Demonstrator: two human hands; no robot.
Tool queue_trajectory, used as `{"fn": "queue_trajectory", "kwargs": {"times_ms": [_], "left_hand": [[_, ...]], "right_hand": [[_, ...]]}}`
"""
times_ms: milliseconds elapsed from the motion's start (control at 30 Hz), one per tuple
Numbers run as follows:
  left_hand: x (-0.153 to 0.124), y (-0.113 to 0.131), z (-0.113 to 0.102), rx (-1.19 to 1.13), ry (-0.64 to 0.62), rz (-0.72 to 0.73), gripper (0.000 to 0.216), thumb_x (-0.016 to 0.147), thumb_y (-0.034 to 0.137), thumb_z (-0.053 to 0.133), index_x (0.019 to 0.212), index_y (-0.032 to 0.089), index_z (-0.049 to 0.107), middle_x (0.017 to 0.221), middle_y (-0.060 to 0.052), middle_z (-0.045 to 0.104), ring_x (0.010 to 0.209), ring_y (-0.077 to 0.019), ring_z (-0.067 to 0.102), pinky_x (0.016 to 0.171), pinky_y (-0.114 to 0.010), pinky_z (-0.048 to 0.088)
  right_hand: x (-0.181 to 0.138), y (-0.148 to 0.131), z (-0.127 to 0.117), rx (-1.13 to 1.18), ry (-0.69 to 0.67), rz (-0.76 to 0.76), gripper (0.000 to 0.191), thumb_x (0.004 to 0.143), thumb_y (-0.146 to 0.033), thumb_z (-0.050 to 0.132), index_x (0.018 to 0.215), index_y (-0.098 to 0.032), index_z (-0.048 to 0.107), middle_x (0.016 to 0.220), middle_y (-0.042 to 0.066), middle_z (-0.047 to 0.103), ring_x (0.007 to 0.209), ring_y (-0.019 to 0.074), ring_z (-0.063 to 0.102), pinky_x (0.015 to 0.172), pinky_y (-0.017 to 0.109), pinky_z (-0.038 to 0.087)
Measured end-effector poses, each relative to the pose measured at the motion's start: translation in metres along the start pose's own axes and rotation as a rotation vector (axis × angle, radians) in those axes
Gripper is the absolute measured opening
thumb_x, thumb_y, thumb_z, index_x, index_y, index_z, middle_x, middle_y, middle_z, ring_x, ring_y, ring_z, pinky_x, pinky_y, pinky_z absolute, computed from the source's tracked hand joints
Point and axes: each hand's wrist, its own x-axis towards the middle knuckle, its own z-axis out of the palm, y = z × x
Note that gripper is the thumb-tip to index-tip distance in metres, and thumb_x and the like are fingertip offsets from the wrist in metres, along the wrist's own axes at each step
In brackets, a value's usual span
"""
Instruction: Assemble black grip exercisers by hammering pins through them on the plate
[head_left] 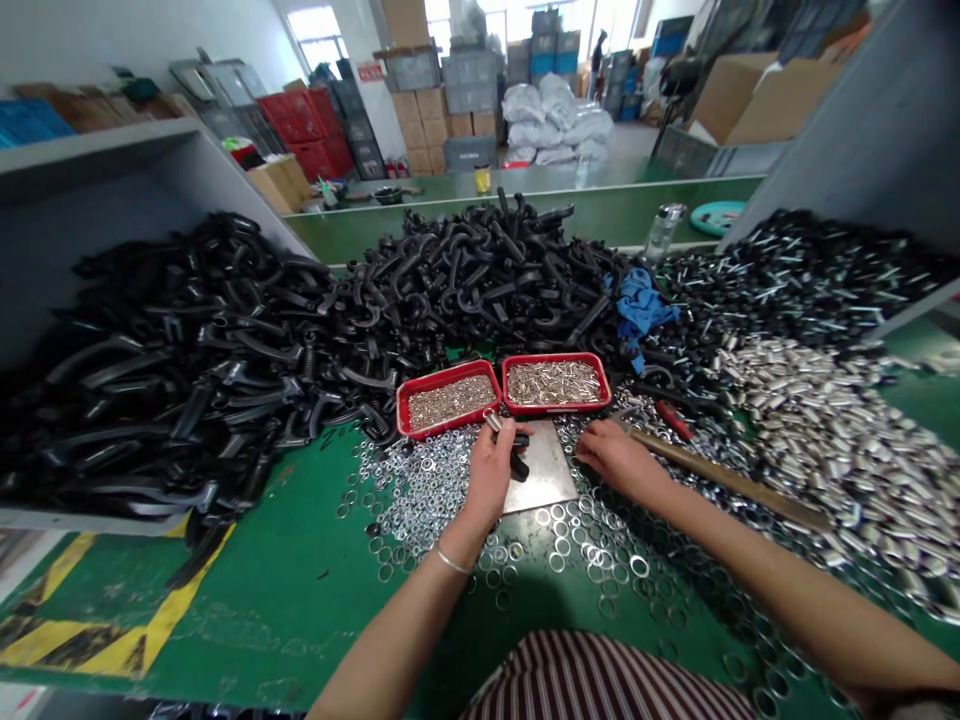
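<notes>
My left hand point(491, 462) is closed around a small black hooked part point(519, 466). A silver ridged metal piece point(492, 420) sticks up at the top of that grip. Beneath it lies a flat metal plate point(547, 470). To the plate's right, my right hand point(622, 460) has its fingers drawn together, low over small metal parts; what is between the fingertips is hidden. Just beyond the hands stand two red trays, the left tray point(411, 432) and the right tray point(556, 409), both holding tiny metal pieces.
Black curved parts point(465, 270) are heaped along the back and left. Silver washers point(427, 490) and larger rings point(600, 560) lie around the plate. A hammer's wooden handle point(735, 482), silver sleeves point(847, 430), a blue cloth point(641, 305) and a glass jar point(663, 235) are rightward.
</notes>
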Motion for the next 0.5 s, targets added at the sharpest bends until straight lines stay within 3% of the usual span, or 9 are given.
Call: {"fn": "queue_trajectory", "kwargs": {"times_ms": [67,133,233,300,400,500], "left_hand": [[-0.004,0.003,-0.003,0.154,-0.004,0.081,0.033,0.099,0.047,0.048,0.099,0.019,0.065,0.102,-0.007,0.069,0.088,-0.0163,0.062,0.084,-0.030,0.048],[-0.007,0.006,-0.002,0.242,-0.004,0.185,0.030,0.101,0.043,0.046,0.102,0.019,0.065,0.104,-0.007,0.067,0.097,-0.0175,0.061,0.092,-0.031,0.045],[-0.008,0.008,0.005,0.281,0.004,0.288,0.027,0.102,0.040,0.044,0.106,0.019,0.060,0.104,-0.007,0.065,0.099,-0.0178,0.060,0.094,-0.032,0.044],[-0.007,0.007,0.009,0.310,0.016,0.303,0.026,0.103,0.040,0.042,0.105,0.019,0.057,0.102,-0.006,0.064,0.095,-0.0176,0.060,0.091,-0.032,0.045],[-0.007,0.002,0.009,0.365,0.021,0.299,0.025,0.103,0.040,0.042,0.104,0.019,0.055,0.100,-0.007,0.061,0.094,-0.0179,0.059,0.090,-0.033,0.045],[-0.009,-0.002,0.006,0.420,0.018,0.290,0.025,0.103,0.040,0.041,0.104,0.019,0.055,0.103,-0.008,0.061,0.096,-0.0191,0.059,0.092,-0.034,0.045]], "right_hand": [[0.001,-0.004,-0.005,0.268,0.145,0.111,0.013,0.095,-0.023,0.057,0.087,-0.017,0.065,0.092,0.010,0.066,0.092,0.0237,0.059,0.086,0.038,0.045],[0.005,-0.018,-0.007,0.697,0.223,0.234,0.013,0.094,-0.030,0.060,0.096,-0.018,0.064,0.092,0.007,0.068,0.087,0.0211,0.063,0.086,0.039,0.049],[0.016,-0.049,0.000,1.360,0.160,0.329,0.027,0.089,-0.039,0.068,0.108,-0.020,0.064,0.094,0.003,0.070,0.082,0.0165,0.067,0.082,0.036,0.054],[0.022,-0.065,0.008,1.618,0.078,0.338,0.030,0.085,-0.041,0.073,0.104,-0.019,0.066,0.089,0.002,0.070,0.077,0.0140,0.067,0.079,0.033,0.055],[0.024,-0.071,0.019,1.752,-0.017,0.329,0.030,0.082,-0.042,0.077,0.095,-0.018,0.065,0.083,0.001,0.069,0.071,0.0125,0.066,0.075,0.032,0.055],[0.021,-0.064,0.021,1.593,0.023,0.296,0.029,0.083,-0.040,0.076,0.098,-0.019,0.064,0.083,0.001,0.070,0.074,0.0144,0.067,0.076,0.033,0.055]]}}
